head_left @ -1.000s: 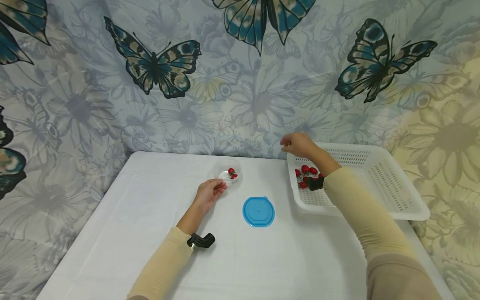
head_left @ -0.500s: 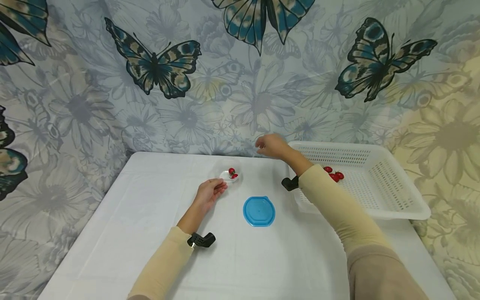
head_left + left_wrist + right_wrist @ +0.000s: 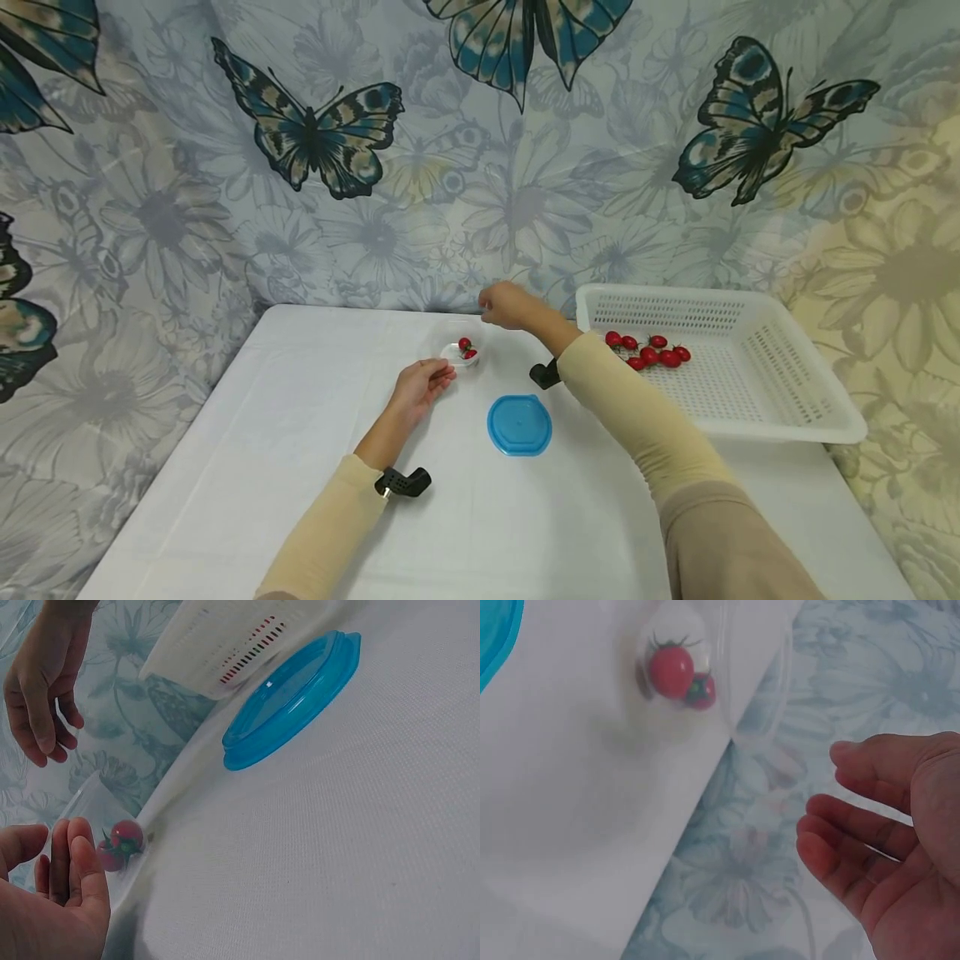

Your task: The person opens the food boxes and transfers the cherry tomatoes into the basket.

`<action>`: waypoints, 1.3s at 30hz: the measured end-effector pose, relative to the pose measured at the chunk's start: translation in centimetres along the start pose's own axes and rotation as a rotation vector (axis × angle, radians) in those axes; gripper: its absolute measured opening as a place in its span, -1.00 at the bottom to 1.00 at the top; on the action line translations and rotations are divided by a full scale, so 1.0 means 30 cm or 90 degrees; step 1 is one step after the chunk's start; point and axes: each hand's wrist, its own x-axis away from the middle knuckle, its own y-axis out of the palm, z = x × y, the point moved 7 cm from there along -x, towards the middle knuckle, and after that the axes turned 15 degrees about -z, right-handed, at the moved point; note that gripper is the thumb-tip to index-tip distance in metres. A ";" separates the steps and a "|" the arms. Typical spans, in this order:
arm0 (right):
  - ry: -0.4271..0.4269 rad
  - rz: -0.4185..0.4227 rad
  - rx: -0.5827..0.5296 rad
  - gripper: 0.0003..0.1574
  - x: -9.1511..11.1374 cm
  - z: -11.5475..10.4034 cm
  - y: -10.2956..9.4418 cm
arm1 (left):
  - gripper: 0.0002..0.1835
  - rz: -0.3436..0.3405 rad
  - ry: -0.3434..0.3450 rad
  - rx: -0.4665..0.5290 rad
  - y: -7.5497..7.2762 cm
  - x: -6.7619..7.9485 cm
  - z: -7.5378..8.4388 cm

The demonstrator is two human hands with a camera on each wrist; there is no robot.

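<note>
Near the table's back edge stands a small clear plastic container with two red cherry tomatoes in it. My left hand pinches the near left side of its rim between thumb and fingers. My right hand hovers just behind and to the right of the container. In the right wrist view the right hand's thumb and loosely bent fingers stand apart, with nothing seen between them. A blue lid lies flat on the table, in front of the container and to its right.
A white perforated plastic basket occupies the table's right side, with several cherry tomatoes in its left part. The table has a white cover. Behind it hangs a butterfly-patterned cloth, close to the back edge.
My right hand has moved left from above the basket's left edge to beside the clear container, uncovering the tomatoes in the basket. The left hand has stayed at the container.
</note>
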 end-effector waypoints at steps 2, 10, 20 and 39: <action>-0.010 -0.003 0.013 -0.64 -0.012 -0.019 0.013 | -0.91 0.001 0.001 -0.001 -0.001 0.001 -0.001; -0.034 0.008 0.065 -0.68 -0.044 -0.081 0.063 | -0.90 0.002 0.000 -0.006 -0.007 0.004 -0.004; -0.058 -0.003 0.036 -0.65 -0.081 -0.109 0.128 | -0.93 0.005 0.002 -0.004 -0.010 0.004 -0.012; 0.053 -0.033 0.126 -0.78 -0.136 -0.119 0.164 | -0.95 -0.003 0.025 -0.002 -0.001 -0.007 -0.005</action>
